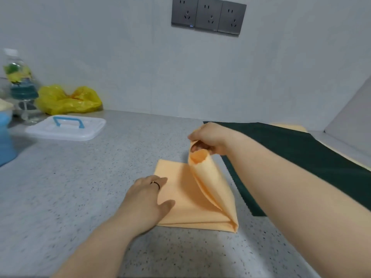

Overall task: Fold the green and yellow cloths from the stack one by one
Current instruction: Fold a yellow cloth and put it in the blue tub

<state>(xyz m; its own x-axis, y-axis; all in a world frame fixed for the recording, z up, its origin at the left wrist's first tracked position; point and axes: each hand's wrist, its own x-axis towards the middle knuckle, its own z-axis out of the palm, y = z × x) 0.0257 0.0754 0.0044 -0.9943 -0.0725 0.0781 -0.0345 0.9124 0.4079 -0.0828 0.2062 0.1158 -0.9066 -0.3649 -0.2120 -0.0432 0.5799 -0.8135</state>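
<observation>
under your left fingers (158, 182) the yellow cloth (186, 199) lies on the table (80, 187), doubled into a rough square, with several layers showing along its near edge. your left hand (146, 199) is spread flat with the fingers straight. it presses the cloth's left side down and grips nothing. above and to the right of those fingers, your right hand (210, 135) is curled, and its fingers (202, 145) pinch the top flap by its far corner. the flap is lifted clear of the table and sags into a loose cone beneath the pinch.

just past your right fingers, running under that forearm, the green cloth (301, 149) lies flat and unfolded. a pale yellow corner (289, 127) peeks out beyond its far edge, so more of the stack likely waits there. well off to the left of your left fingers sits a white lid (66, 128) with a blue handle, out of the way.

judge the yellow cloth as light, thin and limp. it droops wherever it isn't held, and it will probably slide on the smooth table unless you pin it. take it at the corners or close to an edge, where a pinch gathers every layer; a grip in the middle would only bunch it. carry the raised flap across low, lay its corner on the matching one, then smooth the crease with flat fingers.
</observation>
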